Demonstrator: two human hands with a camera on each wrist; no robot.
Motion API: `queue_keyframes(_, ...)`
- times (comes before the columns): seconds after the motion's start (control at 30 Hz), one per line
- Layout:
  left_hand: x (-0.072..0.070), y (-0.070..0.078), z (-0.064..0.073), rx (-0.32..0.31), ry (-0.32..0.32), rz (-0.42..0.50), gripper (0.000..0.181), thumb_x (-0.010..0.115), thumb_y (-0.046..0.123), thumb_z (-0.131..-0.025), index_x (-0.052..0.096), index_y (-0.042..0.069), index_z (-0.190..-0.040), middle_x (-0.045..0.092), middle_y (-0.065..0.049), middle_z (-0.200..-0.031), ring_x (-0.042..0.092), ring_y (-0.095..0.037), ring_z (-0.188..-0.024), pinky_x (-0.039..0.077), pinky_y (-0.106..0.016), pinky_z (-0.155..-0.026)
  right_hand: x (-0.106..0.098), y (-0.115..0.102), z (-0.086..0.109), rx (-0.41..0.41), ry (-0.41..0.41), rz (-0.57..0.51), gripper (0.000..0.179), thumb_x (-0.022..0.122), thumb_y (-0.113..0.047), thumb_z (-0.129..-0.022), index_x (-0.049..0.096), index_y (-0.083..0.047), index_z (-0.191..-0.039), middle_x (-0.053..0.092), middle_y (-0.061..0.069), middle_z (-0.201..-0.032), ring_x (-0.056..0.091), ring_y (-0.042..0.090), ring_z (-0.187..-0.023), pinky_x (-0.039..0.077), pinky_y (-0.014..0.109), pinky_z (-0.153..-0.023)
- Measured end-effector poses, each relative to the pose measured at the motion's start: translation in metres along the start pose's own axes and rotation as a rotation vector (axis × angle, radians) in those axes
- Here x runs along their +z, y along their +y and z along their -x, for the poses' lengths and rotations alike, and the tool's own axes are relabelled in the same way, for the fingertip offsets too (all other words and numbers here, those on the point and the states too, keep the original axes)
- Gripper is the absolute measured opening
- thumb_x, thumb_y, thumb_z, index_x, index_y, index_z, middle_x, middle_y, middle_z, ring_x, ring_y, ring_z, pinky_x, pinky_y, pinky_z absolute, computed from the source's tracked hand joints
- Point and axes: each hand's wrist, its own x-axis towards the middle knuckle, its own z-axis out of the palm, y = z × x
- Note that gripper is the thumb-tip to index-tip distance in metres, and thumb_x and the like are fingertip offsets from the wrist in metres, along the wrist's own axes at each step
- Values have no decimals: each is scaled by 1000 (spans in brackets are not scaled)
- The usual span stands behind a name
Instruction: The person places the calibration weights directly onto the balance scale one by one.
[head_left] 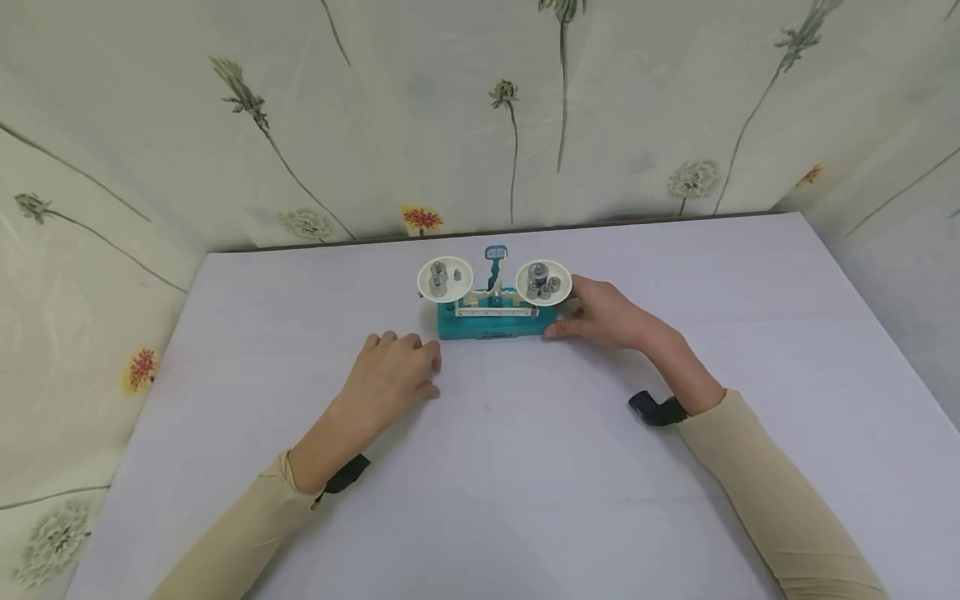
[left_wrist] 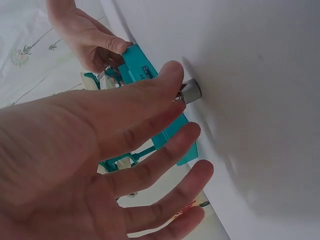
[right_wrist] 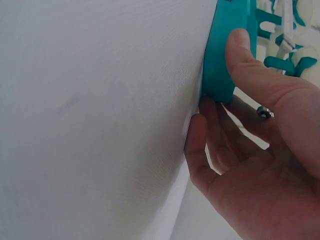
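A teal balance scale [head_left: 483, 327] with two white pans stands near the back of the table. In the left pan [head_left: 461, 289] are metal weights [head_left: 438, 282], and several more weights [head_left: 537, 273] sit in the right pan [head_left: 561, 273]. My right hand [head_left: 611, 315] grips the right end of the base, thumb on its front face and fingers round the end and behind. Just in front of the scale's left end, my left hand [head_left: 390, 371] pinches a small metal weight [left_wrist: 191, 92] between thumb and index finger; the other fingers are spread. In the head view that weight is hidden.
A white cloth covers the table [head_left: 510, 467]. Behind it hangs a flower-patterned curtain [head_left: 450, 125], close to the table's back edge. Black wrist devices [head_left: 656, 410] are strapped at both cuffs.
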Motion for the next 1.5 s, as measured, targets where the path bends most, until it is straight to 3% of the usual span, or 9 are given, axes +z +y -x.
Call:
queue_keyframes(0.13,2,0,0,-3,-28,-4,28,93,31,-85,73,17,-99,74,-4,-89,60,-27,-76,47,-38,-72,0,0,0,0,0,2,75,87,-22,-93,48,-3,-155,63,19,-149,59,40,-143,53,59,-113)
queue_keyframes(0.3,3,0,-1,6,-20,-13,27,92,29,-85,72,16,-98,72,-3,-86,57,-25,-72,43,-35,-69,0,1,0,-4,3,6,75,87,-22,-93,49,-3,-155,63,19,-149,59,40,-143,53,59,-113)
queue_keyframes(1.13,5,0,-4,23,26,-82,15,88,26,-91,75,20,-95,77,-2,-86,60,-26,-76,47,-37,-73,0,0,0,-8,-1,2,75,87,-19,-92,49,-3,-154,64,20,-148,60,41,-141,53,59,-112)
queue_keyframes(1.5,4,1,-3,44,108,-73,14,89,28,-88,80,19,-94,80,-2,-88,61,-27,-79,51,-41,-78,0,0,0,-6,3,7,74,88,-21,-92,50,-3,-154,64,19,-148,60,41,-142,53,59,-113)
